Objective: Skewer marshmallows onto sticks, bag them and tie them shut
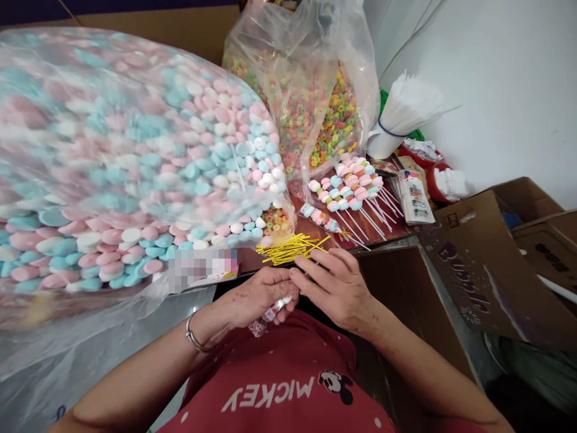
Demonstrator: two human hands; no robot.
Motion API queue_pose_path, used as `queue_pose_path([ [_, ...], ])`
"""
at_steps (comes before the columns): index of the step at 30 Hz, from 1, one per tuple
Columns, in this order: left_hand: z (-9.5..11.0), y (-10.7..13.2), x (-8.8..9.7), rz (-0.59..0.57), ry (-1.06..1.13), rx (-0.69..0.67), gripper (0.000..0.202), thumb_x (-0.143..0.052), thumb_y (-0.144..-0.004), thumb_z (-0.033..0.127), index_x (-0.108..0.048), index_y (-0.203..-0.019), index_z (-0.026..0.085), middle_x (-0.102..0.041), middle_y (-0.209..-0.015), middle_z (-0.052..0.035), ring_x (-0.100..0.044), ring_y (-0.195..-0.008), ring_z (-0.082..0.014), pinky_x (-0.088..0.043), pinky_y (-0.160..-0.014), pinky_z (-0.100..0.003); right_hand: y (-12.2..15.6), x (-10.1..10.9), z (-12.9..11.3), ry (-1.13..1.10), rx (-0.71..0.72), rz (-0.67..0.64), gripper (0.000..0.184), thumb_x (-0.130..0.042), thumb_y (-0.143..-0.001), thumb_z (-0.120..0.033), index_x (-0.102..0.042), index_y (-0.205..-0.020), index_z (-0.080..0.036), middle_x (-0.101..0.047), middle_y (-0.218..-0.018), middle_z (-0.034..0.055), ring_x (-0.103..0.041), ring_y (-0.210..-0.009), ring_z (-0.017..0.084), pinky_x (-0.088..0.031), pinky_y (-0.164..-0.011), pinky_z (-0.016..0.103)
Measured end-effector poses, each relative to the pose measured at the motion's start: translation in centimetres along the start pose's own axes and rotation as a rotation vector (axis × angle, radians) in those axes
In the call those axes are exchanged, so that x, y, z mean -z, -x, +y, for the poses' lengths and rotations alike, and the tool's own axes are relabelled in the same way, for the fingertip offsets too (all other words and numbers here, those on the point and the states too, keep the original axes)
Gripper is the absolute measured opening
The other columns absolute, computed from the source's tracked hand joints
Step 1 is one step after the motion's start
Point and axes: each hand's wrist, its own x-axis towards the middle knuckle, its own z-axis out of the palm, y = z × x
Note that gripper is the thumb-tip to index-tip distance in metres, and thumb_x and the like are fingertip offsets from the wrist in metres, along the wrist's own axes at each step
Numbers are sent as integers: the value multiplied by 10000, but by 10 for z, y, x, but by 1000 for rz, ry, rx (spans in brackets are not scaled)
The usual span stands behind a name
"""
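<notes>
- Fingers [283, 302] of the left hand [253, 294] are curled in on a printed clear packet [264, 320]; the packet runs out below them towards 7 o'clock, with white showing where they grip it;
- with 12 o'clock pointing away from the wearer, the right hand [342, 287] sits at 3 o'clock to the left; its fingers are fanned, a fingertip close to the left thumb; whether they pinch anything, I cannot tell;
- the packet is thus within the left fingers and just beyond the right ones, over the lap, in front of a red shirt [270, 367];
- at 12 o'clock from the hands, close to the right fingertips, yellow ties [291, 248] lie heaped on the dark red surface [296, 191];
- at 1 o'clock, a wrapped candy skewer [320, 218] lies near a pile of bare candy skewers [347, 185], sticks angled towards 4 o'clock;
- farther off at 12 o'clock, a bag of candy rings [331, 129]; at 10 o'clock, a large bag of marshmallows [135, 156];
- at 9 o'clock, a flat printed pack [225, 266];
- between 1 and 2 o'clock, a white cup [383, 143] of sticks [412, 99]; at 2, a stack of printed sleeves [413, 198]; at 3, a cardboard box [473, 264].
</notes>
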Motion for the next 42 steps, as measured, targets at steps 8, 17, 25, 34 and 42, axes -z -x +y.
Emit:
queue_pose_path([
  [8, -3, 12, 1, 10, -666, -229, 253, -469, -941, 374, -561, -830, 167, -558, -697, 1, -491, -606, -122, -406, -568, -239, -6, 4, -7, -60, 120, -238, 328, -396, -941, -103, -614, -698, -139, -518, -656, 39, -423, -710, 187, -389, -805, 396],
  [17, -16, 9, 3, 355, -577, -577, 205, -497, -937, 237, -605, -780, 162, -550, -608, 9, -470, -533, -95, -374, -522, -213, -11, 3, 49, 46, -128, -273, 290, -369, -1022, -219, -644, -962, -151, -645, -865, 68, -497, -821, 186, -388, -772, 342],
  [25, -3, 8, 1, 391, 229, -279, 171, -712, -742, 290, -626, -690, 153, -659, -609, -2, -525, -421, -77, -363, -388, -170, -11, -30, 74, 259, -64, -493, 253, -459, -957, -109, -654, -807, -170, -621, -772, 63, -512, -812, 215, -383, -746, 344],
  [34, 0, -3, 0, 396, 395, -298, 188, -756, -682, 264, -601, -691, 158, -686, -591, -8, -531, -393, -82, -407, -374, -169, -9, -23, 77, 269, -165, -514, 225, -418, -952, -108, -626, -871, -142, -611, -836, 106, -487, -827, 236, -375, -722, 331],
  [42, 7, -19, -13, 298, 441, -288, 227, -773, -665, 288, -599, -688, 143, -687, -592, -21, -533, -389, -86, -404, -358, -170, -17, -23, 39, -349, -512, -7, 139, -449, -910, -140, -550, -826, -185, -613, -769, 21, -541, -722, 140, -447, -703, 256],
])
